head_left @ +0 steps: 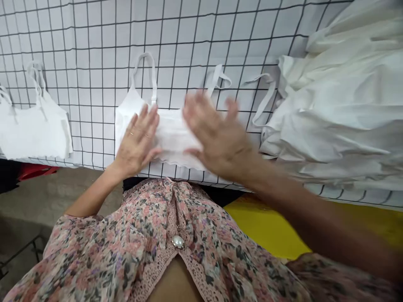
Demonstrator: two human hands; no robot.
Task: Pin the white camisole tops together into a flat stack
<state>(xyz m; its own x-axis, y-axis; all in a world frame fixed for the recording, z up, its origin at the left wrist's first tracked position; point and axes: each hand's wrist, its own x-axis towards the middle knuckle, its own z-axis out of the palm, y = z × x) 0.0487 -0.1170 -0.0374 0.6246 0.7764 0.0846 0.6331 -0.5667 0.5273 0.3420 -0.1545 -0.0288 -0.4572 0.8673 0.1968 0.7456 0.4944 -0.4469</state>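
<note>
I see white strapped top (174, 134) on checked cloth (179, 37); left hand (137, 144) flat on it, right hand (217, 134) spread (blurred, contact unclear). White garment heap (333, 113) crowds right; another top (34, 132) lies left.

White top (172, 136) partly hidden under both hands (217, 136) (the right blurred), white pile (340, 113) cropped at right.

The middle top (171, 136) lies on the counter (94, 84), its straps (154, 82) on the far side. Well apart to its left lies another top (34, 130); to its right, a cloth heap (340, 113). The left hand (137, 144) is over its left part, the right hand (218, 138) over its right.
</note>
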